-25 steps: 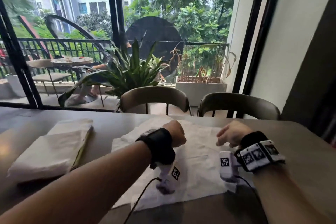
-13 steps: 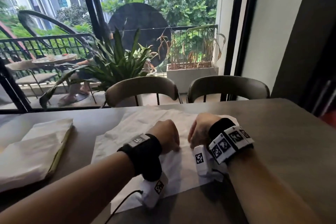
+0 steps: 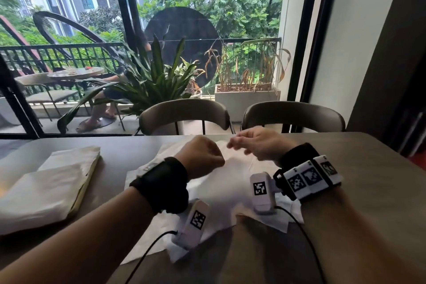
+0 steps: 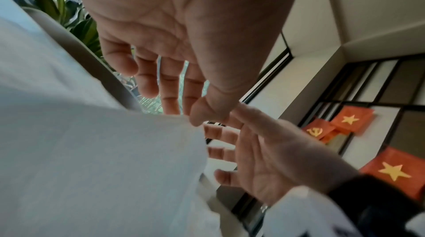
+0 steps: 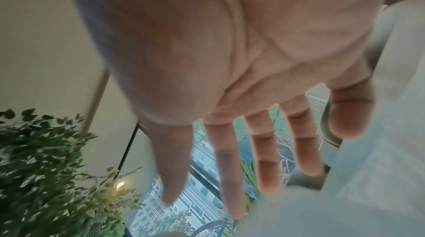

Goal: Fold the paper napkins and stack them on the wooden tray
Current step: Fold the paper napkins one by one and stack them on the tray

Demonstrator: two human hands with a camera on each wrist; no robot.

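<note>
From the head camera, both hands hover close together over the unfolded napkin (image 3: 221, 193) spread on the tabletop (image 3: 368, 191), probably to work its far edge. The left hand (image 3: 200, 157) looks fisted from behind; the right hand (image 3: 258, 145) has loose fingers. Well left of both grips, folded napkins (image 3: 46, 189) lie stacked; no wooden tray shows beneath them.

The left wrist camera shows the left grip slack, thumb by the paper's edge, though contact is unclear.

The right wrist camera shows straight fingers (image 5: 266, 159) holding nothing.
</note>
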